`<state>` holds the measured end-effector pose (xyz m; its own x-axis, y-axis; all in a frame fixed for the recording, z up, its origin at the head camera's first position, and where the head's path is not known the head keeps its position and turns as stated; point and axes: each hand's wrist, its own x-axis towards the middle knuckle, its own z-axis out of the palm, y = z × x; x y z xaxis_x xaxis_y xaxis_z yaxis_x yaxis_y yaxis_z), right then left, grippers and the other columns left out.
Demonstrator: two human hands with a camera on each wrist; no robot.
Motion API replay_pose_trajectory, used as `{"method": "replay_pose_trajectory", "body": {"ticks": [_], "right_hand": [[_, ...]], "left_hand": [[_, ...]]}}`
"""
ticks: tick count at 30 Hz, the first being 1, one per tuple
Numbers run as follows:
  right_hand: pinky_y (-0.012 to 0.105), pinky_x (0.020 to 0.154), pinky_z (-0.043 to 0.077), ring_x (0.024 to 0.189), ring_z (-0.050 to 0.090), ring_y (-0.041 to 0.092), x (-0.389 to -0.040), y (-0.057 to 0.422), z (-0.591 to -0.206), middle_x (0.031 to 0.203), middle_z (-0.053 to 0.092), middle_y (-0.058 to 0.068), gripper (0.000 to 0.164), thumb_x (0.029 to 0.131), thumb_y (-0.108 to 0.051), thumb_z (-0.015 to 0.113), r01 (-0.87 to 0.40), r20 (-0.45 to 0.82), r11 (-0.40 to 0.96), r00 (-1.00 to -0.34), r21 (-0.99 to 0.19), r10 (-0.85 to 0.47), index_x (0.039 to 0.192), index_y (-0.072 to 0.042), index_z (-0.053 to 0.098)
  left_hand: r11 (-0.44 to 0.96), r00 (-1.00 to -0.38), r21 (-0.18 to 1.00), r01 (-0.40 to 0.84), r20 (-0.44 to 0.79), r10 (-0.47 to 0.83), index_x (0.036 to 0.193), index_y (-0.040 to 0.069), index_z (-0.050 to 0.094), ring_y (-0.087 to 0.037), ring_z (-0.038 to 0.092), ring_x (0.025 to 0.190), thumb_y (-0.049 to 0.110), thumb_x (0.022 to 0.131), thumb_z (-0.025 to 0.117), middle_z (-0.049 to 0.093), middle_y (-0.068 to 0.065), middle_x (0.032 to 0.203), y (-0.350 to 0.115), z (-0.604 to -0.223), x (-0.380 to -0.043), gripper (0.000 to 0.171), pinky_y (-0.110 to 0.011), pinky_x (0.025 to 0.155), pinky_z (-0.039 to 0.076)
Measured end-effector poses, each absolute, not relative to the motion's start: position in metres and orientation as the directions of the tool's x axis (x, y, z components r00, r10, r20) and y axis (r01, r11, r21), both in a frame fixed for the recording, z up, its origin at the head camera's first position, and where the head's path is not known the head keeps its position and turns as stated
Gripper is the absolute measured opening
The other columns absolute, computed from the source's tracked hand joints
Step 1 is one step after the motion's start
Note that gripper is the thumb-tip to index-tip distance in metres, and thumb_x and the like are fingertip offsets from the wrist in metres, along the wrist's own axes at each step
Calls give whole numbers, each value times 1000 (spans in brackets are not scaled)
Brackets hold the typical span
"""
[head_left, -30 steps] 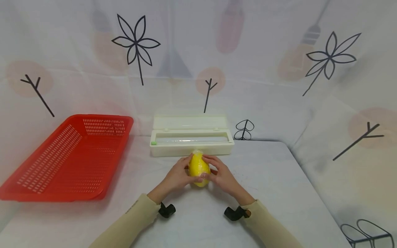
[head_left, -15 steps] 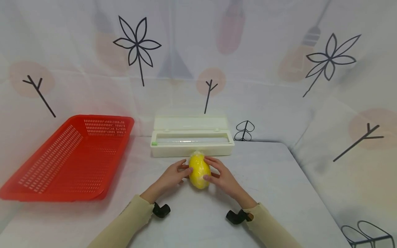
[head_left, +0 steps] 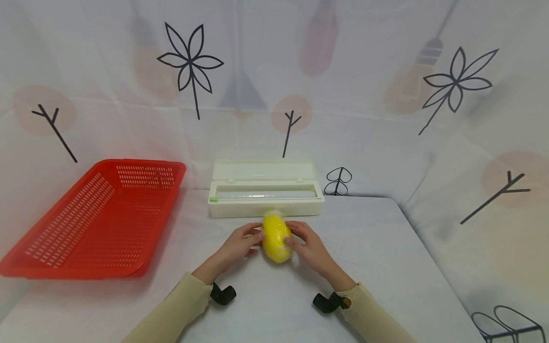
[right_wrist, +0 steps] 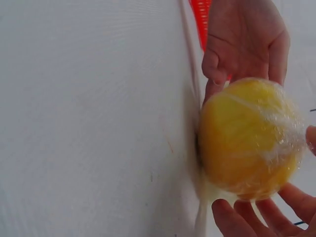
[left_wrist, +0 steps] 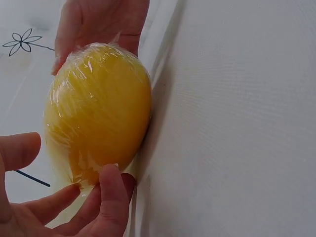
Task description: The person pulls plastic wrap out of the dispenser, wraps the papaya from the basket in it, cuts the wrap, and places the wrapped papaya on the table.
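A yellow fruit (head_left: 276, 237), egg-shaped and wrapped in glossy cling film, sits between both hands over the white table. My left hand (head_left: 240, 244) holds it from the left; in the left wrist view several fingertips (left_wrist: 112, 185) touch its lower end, and the thumb stands to one side. From the right, my right hand (head_left: 310, 245) has its thumb and fingers around the fruit's side. The right wrist view shows the film bunched in pale folds on the fruit (right_wrist: 247, 143), with the left palm behind it.
Behind the fruit stands a white cling film dispenser (head_left: 266, 208), lid raised and roll visible inside. A large red perforated basket (head_left: 128, 228) is at the left. A patterned cloth backdrop (head_left: 364, 119) rises behind and to the right of the white table (head_left: 364, 257).
The left hand has shifted back left, its thumb moving off the fruit's front to its side. The fruit has turned and tilted slightly, and the right fingers have moved down its side.
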<state>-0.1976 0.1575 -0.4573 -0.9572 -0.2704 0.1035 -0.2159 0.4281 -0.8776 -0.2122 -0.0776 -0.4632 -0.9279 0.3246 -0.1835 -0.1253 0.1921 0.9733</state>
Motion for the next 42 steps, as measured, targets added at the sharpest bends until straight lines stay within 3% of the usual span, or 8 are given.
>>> {"method": "replay_pose_trajectory", "body": {"ticks": [7, 13, 18, 26, 34, 42], "right_hand": [[53, 105, 42, 130, 52, 30, -198, 155, -459, 139, 55, 4, 47, 91, -22, 72, -93, 7, 407, -978, -909, -209, 134, -12, 55], [51, 107, 41, 130, 50, 30, -200, 157, -459, 141, 53, 7, 55, 90, -15, 73, -99, 16, 354, -973, -930, -231, 137, -10, 47], [53, 108, 39, 133, 45, 33, -206, 165, -463, 151, 41, 7, 62, 90, -6, 73, -184, 100, 345, -964, -920, -248, 145, -13, 47], [60, 105, 38, 138, 38, 40, -208, 170, -462, 152, 41, 17, 46, 91, 9, 64, -285, 171, 309, -922, -907, -347, 136, 0, 58], [47, 105, 43, 135, 46, 33, -208, 170, -462, 150, 46, 8, 49, 95, -1, 64, -229, 92, 343, -923, -911, -373, 141, -11, 51], [50, 107, 41, 134, 47, 35, -203, 163, -463, 149, 46, 12, 57, 95, -21, 69, -148, 8, 388, -941, -909, -339, 145, -11, 42]], "left_hand": [[169, -954, 977, -127, -167, 250, 143, 9, 51, -24, 63, 97, 20, 100, 61, 54, -15, 128, -79, -460, -209, 46, -34, 77, 59], [163, -968, 979, -124, -155, 196, 142, 7, 51, -23, 64, 92, 12, 95, 65, 57, -12, 129, -80, -461, -210, 50, -34, 77, 58], [198, -962, 968, -152, -191, 195, 140, 6, 54, -21, 64, 99, 21, 95, 69, 60, -10, 130, -78, -465, -214, 49, -34, 83, 55], [247, -948, 953, -173, -230, 221, 141, 8, 52, -22, 61, 100, 34, 99, 62, 62, -11, 125, -67, -467, -216, 50, -32, 83, 56], [160, -960, 972, -171, -201, 196, 141, 10, 54, -25, 61, 100, 29, 100, 62, 56, -13, 125, -72, -465, -212, 46, -36, 83, 58], [163, -968, 981, -102, -136, 212, 140, 13, 59, -26, 63, 100, 11, 94, 68, 58, -12, 121, -77, -460, -209, 47, -35, 83, 58]]}}
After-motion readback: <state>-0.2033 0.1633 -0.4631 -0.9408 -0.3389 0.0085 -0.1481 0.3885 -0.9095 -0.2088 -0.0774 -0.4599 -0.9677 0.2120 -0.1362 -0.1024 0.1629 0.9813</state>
